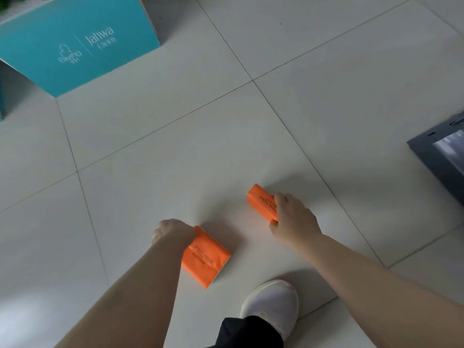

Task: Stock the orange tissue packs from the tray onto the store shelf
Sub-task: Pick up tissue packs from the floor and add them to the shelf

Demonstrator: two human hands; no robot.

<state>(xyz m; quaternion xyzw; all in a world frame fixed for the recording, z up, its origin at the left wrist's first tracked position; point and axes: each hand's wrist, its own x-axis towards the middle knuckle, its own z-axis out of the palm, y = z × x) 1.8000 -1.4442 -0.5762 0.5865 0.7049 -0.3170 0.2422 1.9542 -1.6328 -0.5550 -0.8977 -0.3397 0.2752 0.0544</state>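
I look straight down at a pale tiled floor. My left hand [173, 231] grips one end of an orange tissue pack [207, 259] with black lettering; the pack points back toward my body. My right hand [293, 217] holds a second orange tissue pack [259, 200], fingers curled over its top and thumb under its near end. Both packs hang above the floor, roughly half an arm's length apart. Neither the tray nor the store shelf shows clearly in view.
A teal display base [75, 46] with white lettering stands at the upper left. A dark grey frame or unit corner [442, 156] juts in at the right edge. My white shoe [273, 305] and dark trouser leg sit at the bottom centre on the tiled floor [175, 146].
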